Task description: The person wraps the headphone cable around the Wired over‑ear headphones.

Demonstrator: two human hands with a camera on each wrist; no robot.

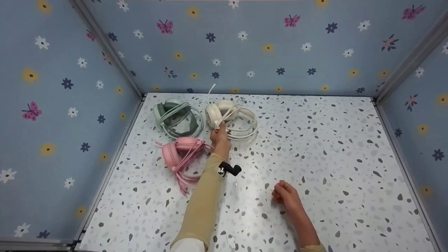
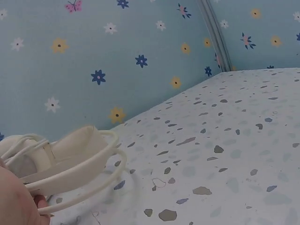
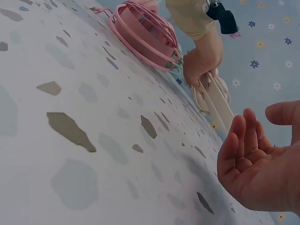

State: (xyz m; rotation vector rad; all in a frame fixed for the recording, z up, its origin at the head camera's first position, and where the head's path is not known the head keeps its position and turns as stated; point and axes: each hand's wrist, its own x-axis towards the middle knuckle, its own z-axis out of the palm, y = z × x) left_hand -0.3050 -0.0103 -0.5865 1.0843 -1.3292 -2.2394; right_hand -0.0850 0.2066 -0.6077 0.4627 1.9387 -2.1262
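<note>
White headphones (image 1: 248,113) with their cable wound round them lie at the back of the speckled table. My left hand (image 1: 220,138) grips their near side, thumb and fingers around the headband and cable; in the left wrist view the headband (image 2: 77,176) passes between the fingers. Green headphones (image 1: 180,119) lie to the left of the white pair. Closer to me, left of my left forearm, are pink headphones (image 1: 183,154), also wrapped in cable. My right hand (image 1: 285,194) hovers near the front right of them, holding nothing, its fingers loosely curled (image 3: 258,164).
The speckled white tabletop (image 1: 325,157) is bounded by flower-patterned panels, one at the back (image 1: 245,45) and one on each side. Grey metal posts stand at the back corners. A black wrist mount (image 1: 230,168) sits on my left forearm.
</note>
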